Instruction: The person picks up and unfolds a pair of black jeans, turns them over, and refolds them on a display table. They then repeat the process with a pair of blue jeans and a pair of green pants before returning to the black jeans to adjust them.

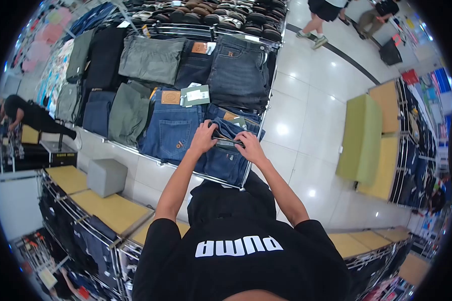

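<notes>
A pair of dark blue jeans (227, 164) lies folded at the near right corner of the display rack. My left hand (204, 136) grips the left side of its waistband, fingers curled over the edge. At the right side of the same waistband, my right hand (247, 145) is closed on the fabric. The waistband is lifted a little between my hands. Left of them lie blue jeans (173, 125) with a brown leather patch and a green-and-white tag (195, 95). Dark grey jeans (238, 70) are beyond my hands.
The rack's metal rail (150, 157) runs along the near side. Rows of shoes (201, 12) stand at the far end. A green bench (356, 140) is on the right, a grey cube stool (107, 177) on the left. A person (37, 118) bends at the left; others are at the top right.
</notes>
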Motion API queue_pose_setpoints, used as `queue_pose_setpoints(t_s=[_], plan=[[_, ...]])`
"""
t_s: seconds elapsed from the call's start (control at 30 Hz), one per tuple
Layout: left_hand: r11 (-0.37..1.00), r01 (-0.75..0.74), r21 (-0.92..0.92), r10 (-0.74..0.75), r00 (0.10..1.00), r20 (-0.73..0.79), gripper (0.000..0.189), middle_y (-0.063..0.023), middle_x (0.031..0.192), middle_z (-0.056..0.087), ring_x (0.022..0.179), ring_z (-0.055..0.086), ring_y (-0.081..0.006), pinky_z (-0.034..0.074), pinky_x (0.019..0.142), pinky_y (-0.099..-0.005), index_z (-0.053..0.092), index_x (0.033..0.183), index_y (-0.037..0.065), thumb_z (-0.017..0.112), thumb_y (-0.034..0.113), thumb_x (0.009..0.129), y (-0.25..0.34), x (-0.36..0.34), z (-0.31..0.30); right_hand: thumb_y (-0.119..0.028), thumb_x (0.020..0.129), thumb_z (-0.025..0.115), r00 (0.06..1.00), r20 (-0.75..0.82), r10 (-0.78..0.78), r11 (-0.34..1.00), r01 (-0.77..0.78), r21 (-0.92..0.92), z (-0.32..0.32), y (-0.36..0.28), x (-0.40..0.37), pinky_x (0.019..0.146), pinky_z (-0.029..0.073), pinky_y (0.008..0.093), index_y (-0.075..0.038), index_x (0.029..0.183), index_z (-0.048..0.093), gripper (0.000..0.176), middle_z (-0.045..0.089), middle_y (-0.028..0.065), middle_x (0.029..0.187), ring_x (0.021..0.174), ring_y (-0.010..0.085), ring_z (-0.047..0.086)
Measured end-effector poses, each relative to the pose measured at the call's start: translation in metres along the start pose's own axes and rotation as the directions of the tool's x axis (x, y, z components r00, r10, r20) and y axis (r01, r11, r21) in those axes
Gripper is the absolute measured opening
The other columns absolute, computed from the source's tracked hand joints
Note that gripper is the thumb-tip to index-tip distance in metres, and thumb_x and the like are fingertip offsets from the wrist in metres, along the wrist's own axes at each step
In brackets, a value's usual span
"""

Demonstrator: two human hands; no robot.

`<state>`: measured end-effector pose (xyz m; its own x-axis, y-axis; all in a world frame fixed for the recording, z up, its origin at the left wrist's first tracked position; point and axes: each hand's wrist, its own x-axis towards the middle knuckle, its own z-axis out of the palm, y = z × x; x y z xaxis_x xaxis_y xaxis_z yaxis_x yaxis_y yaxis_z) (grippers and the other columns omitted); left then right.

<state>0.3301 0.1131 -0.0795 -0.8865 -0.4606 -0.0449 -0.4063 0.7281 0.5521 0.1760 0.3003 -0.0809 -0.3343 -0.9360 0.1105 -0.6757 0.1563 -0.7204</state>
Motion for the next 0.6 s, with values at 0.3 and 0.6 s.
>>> queue_pose_setpoints(t_s=[0.3, 0.6], plan=[[0.947, -0.14, -0.288, 0.111, 0.987, -0.114, 0.015, -0.0137, 0.095, 0.057, 0.087, 0.06, -0.0356, 0.05, 0.076, -0.0401, 0.059, 0.088, -0.001, 0.07, 0.009, 0.083, -0.038, -0.003, -0.019, -0.02, 0.082, 0.067, 0.93, -0.283, 0.235, 0.924, -0.304, -0.232, 0.014, -0.004, -0.032, 0.116, 0.017, 0.0598, -0.009, 0.099, 0.068, 0.021, 0.066, 0.0063, 0.114, 0.137, 0.03, 0.041], [0.747, 0.043, -0.664, -0.29, 0.919, -0.266, 0.048, -0.0162, 0.12, 0.056, 0.107, 0.06, -0.0241, 0.051, 0.088, -0.0323, 0.05, 0.124, -0.003, 0.072, 0.017, 0.087, 0.003, -0.035, -0.013, -0.023, 0.093, 0.065, 0.841, -0.258, 0.475, 0.852, -0.366, 0.375, 0.026, -0.074, -0.008, 0.059, 0.047, 0.0352, 0.002, 0.098, 0.058, 0.026, 0.066, 0.0173, 0.075, 0.066, 0.0251, 0.064]])
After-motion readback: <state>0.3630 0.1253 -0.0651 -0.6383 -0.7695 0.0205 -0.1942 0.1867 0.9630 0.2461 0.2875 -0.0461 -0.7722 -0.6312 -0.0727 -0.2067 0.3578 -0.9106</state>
